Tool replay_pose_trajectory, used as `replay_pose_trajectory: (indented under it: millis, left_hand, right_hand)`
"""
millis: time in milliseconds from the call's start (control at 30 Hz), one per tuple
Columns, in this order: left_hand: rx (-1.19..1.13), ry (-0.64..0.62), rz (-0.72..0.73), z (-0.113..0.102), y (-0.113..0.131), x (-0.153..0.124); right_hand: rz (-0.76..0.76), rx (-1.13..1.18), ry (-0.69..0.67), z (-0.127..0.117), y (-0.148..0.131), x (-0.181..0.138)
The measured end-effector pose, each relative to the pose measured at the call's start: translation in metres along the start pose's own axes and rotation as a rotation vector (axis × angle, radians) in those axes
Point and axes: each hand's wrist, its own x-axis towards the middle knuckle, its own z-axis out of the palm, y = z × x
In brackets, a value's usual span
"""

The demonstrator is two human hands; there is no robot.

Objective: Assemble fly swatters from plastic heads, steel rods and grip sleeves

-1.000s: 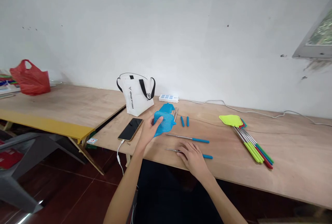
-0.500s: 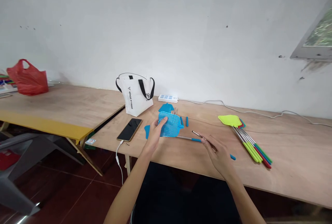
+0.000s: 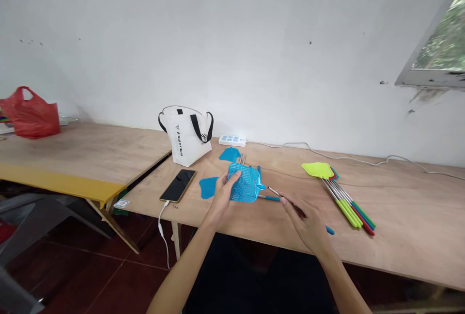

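My left hand (image 3: 222, 198) pinches a blue perforated fly swatter head (image 3: 245, 185) between thumb and fingers, its short socket turned to the right. In my right hand (image 3: 307, 219) is a metal swatter rod (image 3: 275, 192); its bare tip points at the socket, a small gap apart. A blue grip end (image 3: 330, 230) shows beyond the right hand. Beneath the hands lies a blue handle (image 3: 271, 198) on the table. Two more blue swatter heads rest there, one beside my left hand (image 3: 208, 187) and one farther back (image 3: 230, 154). Several thin metal rods (image 3: 242, 159) lie partly hidden behind the held head.
To the right lie several assembled fly swatters (image 3: 345, 202) with yellow, red, blue and green grips. On the left are a phone (image 3: 178, 185) on a cable and a white bag (image 3: 189, 137). A power strip (image 3: 232, 140) sits by the wall. The wooden table's (image 3: 399, 227) front edge is near me.
The held swatter head has shifted slightly right and down, its socket now closer to the rod tip. The blue head beside my left hand shows more fully. The whole view has shifted a little.
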Motion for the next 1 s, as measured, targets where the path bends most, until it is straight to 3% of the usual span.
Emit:
replay_pose_trajectory:
  millis: [233, 433, 567, 1000]
  left_hand:
    - [-0.007, -0.021, 0.004, 0.005, -0.002, -0.003]
    - [-0.037, 0.011, -0.005, 0.004, 0.002, -0.003]
    - [-0.031, -0.013, 0.000, 0.001, 0.001, -0.002]
    - [0.282, -0.131, 0.105, -0.001, 0.000, -0.005]
  right_hand:
    - [-0.036, -0.082, -0.065, 0.001, -0.005, -0.001]
    - [-0.060, -0.058, 0.060, -0.006, -0.009, 0.000]
    - [-0.072, -0.088, 0.009, -0.008, -0.008, 0.000]
    - [-0.164, -0.326, -0.070, -0.017, 0.011, 0.000]
